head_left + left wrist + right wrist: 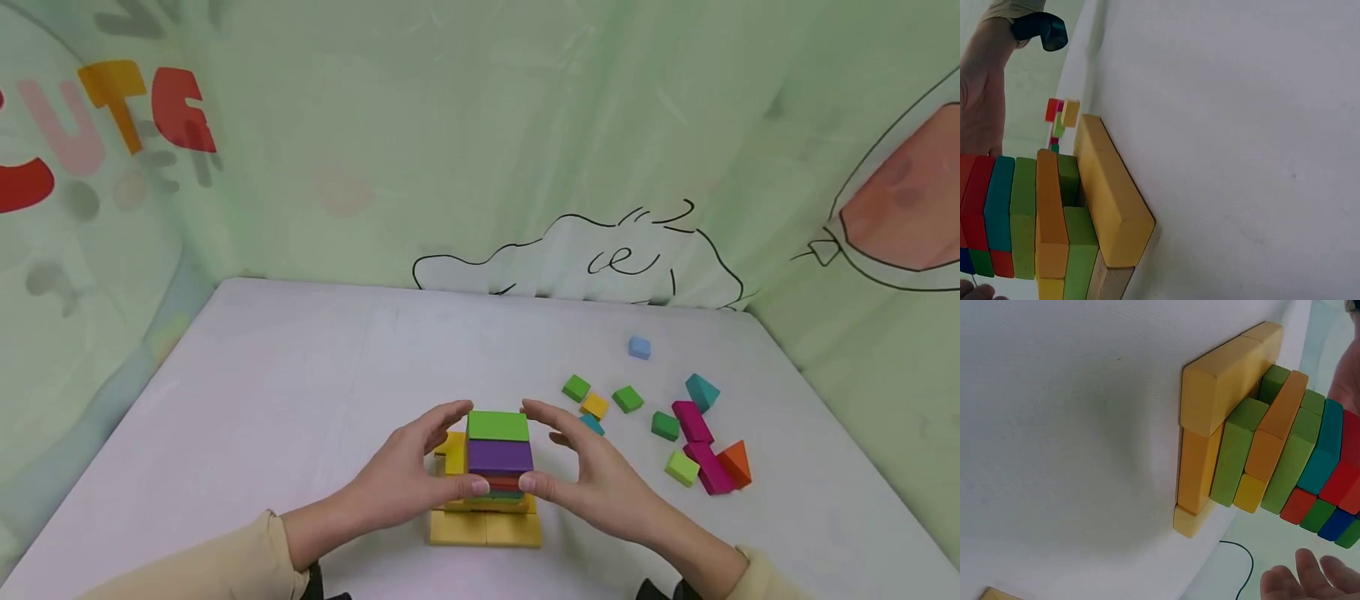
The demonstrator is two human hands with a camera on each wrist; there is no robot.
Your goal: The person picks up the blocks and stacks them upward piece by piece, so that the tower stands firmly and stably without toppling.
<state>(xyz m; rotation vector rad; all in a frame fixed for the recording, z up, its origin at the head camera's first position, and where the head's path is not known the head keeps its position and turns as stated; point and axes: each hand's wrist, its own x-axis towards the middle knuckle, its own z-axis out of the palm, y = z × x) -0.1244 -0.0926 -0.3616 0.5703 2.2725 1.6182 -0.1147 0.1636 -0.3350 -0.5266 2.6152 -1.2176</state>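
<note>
Block stack stands on the white desk; left hand and right hand clasp its sides, green curtain behind.

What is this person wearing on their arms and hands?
Both hands, left hand and right hand, are bare, with no gloves or rings visible. Pale yellow sleeves end at the wrists, and a dark strap sits at the left wrist.
</note>
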